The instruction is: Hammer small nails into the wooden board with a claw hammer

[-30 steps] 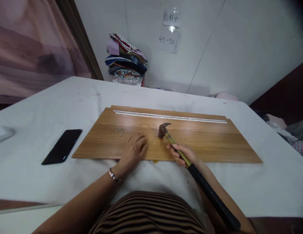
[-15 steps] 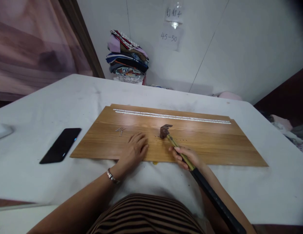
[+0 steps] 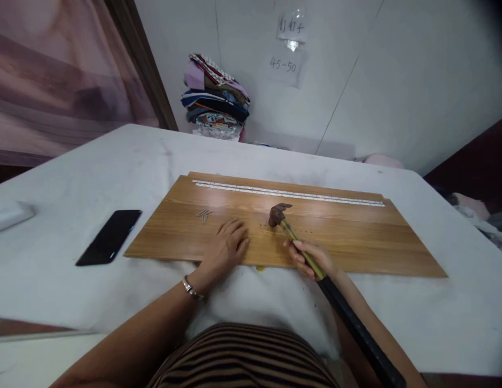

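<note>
A wooden board (image 3: 368, 237) lies on the white table, with two white marked strips (image 3: 291, 194) along its far side. My left hand (image 3: 227, 242) rests palm down near the board's front edge, its fingers stretched out and holding nothing. Several loose nails (image 3: 204, 216) lie beyond it to the left. My right hand (image 3: 309, 257) is wrapped round the handle of a claw hammer (image 3: 289, 229). The hammer's rusty head is over the board's middle, beside a row of small dark marks (image 3: 306, 231); whether it touches the wood I cannot tell.
A black phone (image 3: 110, 237) lies left of the board. At the table's far left is a white object (image 3: 10, 215). Folded clothes (image 3: 216, 99) are stacked behind the far edge, against a wall with paper signs (image 3: 291, 27). A pink curtain (image 3: 64, 70) hangs at the left.
The whole view has shifted slightly, so the board and phone appear a little farther right. Both hands keep their places on the board, and the hammer stays in my right hand.
</note>
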{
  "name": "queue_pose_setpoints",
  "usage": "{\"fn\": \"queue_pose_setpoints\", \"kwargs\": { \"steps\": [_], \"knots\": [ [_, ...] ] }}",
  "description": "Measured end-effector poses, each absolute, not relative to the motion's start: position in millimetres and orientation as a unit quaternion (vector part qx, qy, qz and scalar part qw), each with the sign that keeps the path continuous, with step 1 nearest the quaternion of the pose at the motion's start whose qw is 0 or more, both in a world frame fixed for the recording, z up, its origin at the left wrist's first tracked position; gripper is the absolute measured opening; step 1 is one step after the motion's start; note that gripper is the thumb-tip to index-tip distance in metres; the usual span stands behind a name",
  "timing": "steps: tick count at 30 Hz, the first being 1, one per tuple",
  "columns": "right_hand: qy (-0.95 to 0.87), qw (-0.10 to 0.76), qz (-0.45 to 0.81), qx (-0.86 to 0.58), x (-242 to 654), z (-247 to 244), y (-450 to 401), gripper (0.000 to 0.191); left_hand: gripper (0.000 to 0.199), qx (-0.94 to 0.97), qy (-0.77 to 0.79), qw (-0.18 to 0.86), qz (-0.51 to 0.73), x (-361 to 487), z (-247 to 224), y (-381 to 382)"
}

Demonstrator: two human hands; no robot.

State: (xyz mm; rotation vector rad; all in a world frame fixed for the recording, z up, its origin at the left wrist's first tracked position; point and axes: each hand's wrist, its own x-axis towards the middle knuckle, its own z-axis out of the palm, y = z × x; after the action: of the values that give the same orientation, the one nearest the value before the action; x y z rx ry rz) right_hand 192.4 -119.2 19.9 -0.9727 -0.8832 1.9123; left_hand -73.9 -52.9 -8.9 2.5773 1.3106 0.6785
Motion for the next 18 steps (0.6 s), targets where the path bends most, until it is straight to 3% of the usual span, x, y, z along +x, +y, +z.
{"fn": "queue_pose_setpoints", "kwargs": {
  "steps": [18],
  "knots": [
    [-0.366, 0.403, 0.755, -0.365, 194, 24, -122, 0.036, 0.025, 0.867, 0.439, 0.08, 0.221, -74, -9, -54]
  ]
}}
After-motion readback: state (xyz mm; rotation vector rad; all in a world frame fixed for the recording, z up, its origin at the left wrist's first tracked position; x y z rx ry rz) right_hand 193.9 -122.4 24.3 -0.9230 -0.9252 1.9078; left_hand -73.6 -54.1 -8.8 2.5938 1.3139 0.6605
